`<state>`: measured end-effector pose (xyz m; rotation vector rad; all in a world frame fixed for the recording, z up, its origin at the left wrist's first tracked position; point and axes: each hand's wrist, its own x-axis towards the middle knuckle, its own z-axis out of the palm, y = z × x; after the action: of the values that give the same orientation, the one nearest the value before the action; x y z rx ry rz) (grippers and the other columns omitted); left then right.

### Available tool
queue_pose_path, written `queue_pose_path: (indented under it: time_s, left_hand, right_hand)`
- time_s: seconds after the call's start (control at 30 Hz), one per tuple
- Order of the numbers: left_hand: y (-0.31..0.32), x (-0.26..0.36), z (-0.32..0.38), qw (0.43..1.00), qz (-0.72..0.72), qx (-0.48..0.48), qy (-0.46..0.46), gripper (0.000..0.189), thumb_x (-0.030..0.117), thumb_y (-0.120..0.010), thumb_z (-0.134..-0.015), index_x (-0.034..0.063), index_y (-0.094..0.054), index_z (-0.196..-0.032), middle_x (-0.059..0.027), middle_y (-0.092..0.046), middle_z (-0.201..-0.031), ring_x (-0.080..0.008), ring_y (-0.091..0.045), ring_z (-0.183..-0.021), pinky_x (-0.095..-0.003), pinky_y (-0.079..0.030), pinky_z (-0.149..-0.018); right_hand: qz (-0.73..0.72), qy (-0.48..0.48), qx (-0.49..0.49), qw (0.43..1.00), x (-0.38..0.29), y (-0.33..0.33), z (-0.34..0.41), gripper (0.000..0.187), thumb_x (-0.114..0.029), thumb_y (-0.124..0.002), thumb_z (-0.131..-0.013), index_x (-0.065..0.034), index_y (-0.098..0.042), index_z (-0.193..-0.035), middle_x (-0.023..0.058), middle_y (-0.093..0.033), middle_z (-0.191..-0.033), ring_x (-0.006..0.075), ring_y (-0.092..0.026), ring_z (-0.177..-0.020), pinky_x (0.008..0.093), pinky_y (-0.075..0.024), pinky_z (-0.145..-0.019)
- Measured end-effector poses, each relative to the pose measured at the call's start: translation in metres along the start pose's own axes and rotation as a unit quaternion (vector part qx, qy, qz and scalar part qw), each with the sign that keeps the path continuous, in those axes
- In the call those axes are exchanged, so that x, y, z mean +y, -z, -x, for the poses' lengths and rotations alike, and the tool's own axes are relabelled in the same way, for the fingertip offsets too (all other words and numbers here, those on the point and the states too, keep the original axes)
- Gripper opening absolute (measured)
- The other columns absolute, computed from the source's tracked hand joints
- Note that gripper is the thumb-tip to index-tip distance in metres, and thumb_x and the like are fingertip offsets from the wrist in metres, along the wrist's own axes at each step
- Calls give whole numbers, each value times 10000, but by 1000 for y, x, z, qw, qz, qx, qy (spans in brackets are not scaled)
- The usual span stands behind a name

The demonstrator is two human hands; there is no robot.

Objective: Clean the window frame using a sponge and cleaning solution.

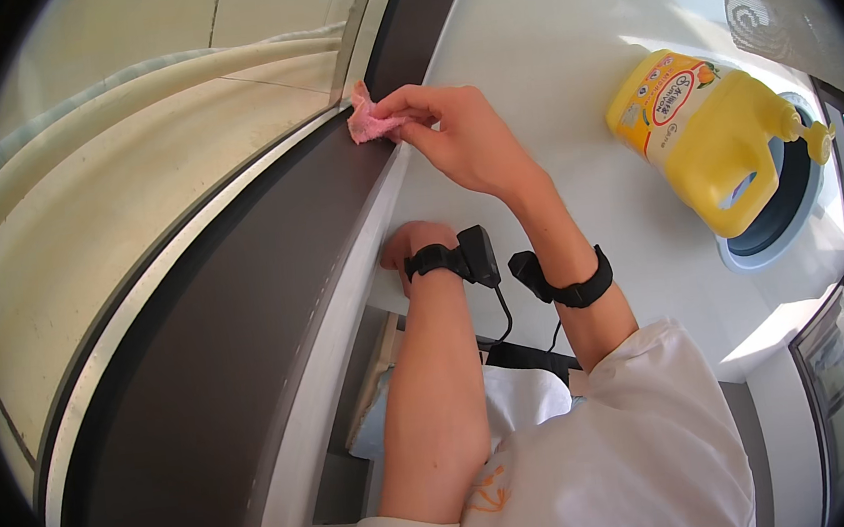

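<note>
My right hand (467, 131) pinches a pink cloth (372, 121) between thumb and fingers. The cloth touches the dark frame panel (323, 163) near its upper corner, beside a pale metal strip (236, 201). Lower down, my left hand (420, 242) is close to the white edge (329, 317) that borders the panel. Its fingers are mostly hidden behind the wrist and the edge, so I cannot make out a grip. Both wrists carry black straps with small black devices (477, 256) and cables.
A yellow detergent jug (712, 133) with a pump top is at the right, partly over a blue-grey basin (757, 260). Past the metal strip are pale tiles (93, 292) and a pipe (172, 78). A lace cloth (762, 15) hangs at upper right, above dark-framed windows (842, 377).
</note>
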<state>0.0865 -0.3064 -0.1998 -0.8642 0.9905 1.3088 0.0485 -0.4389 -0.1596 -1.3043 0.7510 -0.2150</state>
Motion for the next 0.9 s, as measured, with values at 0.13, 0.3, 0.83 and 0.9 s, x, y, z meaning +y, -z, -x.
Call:
queue_pose_path:
  time_s: [0.13,0.3,0.83,0.9]
  left_hand:
    - [-6,3,-5,992,122,-3,37,732,436,-951,-601,151,-696,-1226,-34,-714,-1205,-254,-691,-1068,-491,-597,-881]
    - [-6,2,0,990,134,21,31,701,418,-939,-625,147,-696,-1224,-44,-713,-1206,-257,-695,-1059,-489,-602,-874]
    - [-7,3,14,999,-15,5,29,310,337,-597,-948,161,-652,-1197,31,-678,-1069,-125,-533,-930,-304,-472,-872]
    - [-11,2,17,995,80,45,37,714,543,-905,-607,131,-712,-1157,-32,-739,-1065,-266,-725,-921,-480,-633,-754]
  right_hand:
    - [131,30,27,991,-7,-5,-6,175,22,-585,-915,-4,-680,-1059,116,-720,-840,214,-679,-763,307,-527,-743]
    - [121,70,21,990,-7,-6,-3,158,23,-582,-916,7,-678,-1041,110,-741,-865,221,-702,-788,304,-533,-755]
    - [141,44,33,988,0,-4,-15,176,11,-587,-889,9,-674,-1042,145,-738,-895,253,-707,-813,335,-533,-754]
    - [57,14,-9,998,-5,-4,-12,216,3,-573,-886,11,-672,-1078,113,-740,-883,184,-685,-795,301,-526,-746]
